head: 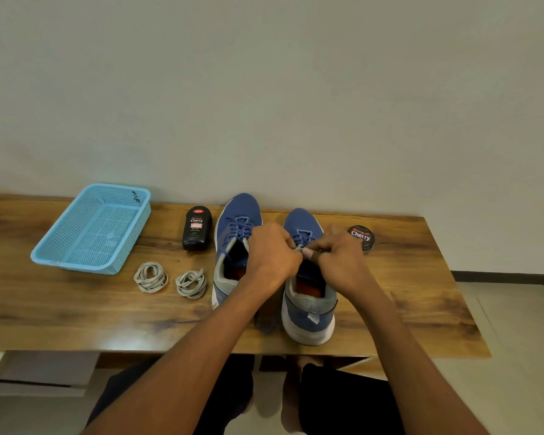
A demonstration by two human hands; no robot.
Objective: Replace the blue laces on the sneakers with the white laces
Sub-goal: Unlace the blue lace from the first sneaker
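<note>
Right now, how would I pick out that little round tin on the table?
Start at the wooden table and find the two blue sneakers; take the right sneaker, where both hands work. Just beyond the right hand lies the round tin, flat, dark-lidded and lettered "Cherry". The black bottle, also "Cherry", is tall.

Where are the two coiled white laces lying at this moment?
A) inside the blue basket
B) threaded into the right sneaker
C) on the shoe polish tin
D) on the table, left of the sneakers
D: both white lace coils lie on the bare table, between the blue basket and the left sneaker.
</note>
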